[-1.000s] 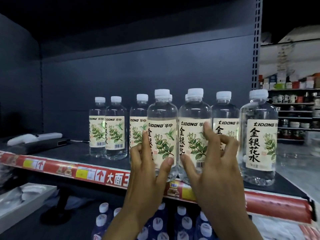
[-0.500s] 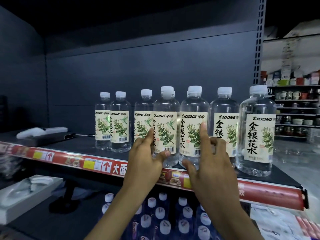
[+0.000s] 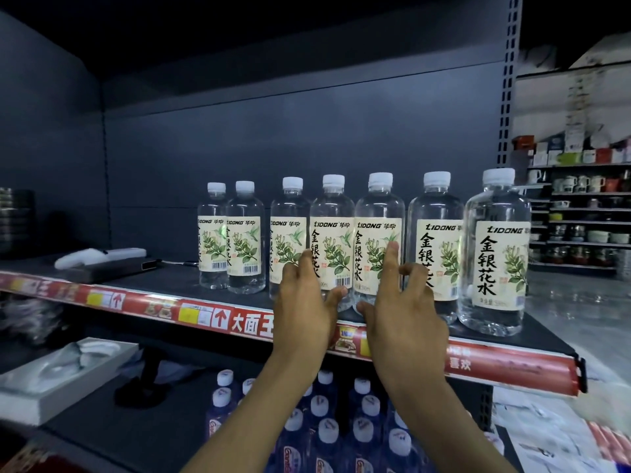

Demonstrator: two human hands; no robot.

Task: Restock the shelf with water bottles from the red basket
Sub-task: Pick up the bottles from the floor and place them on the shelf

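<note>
bottles (image 3: 333,213) (two, upright) touch left hand (image 3: 304,312), right hand (image 3: 403,319).

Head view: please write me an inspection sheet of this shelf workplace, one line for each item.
Surface: dark shelf, red price strip along its front edge.
Job's things: at least seven water bottles upright in a row, white caps on; red basket not in view.
Clutter: white object on a dark flat box at the shelf's left; white tray and blue bottles on the level below.
Hands: left hand and right hand spread before the middle bottles, gripping nothing.
Cables: thin lead seems to leave the dark box.
Surroundings: store shelves with mugs, far right.
</note>
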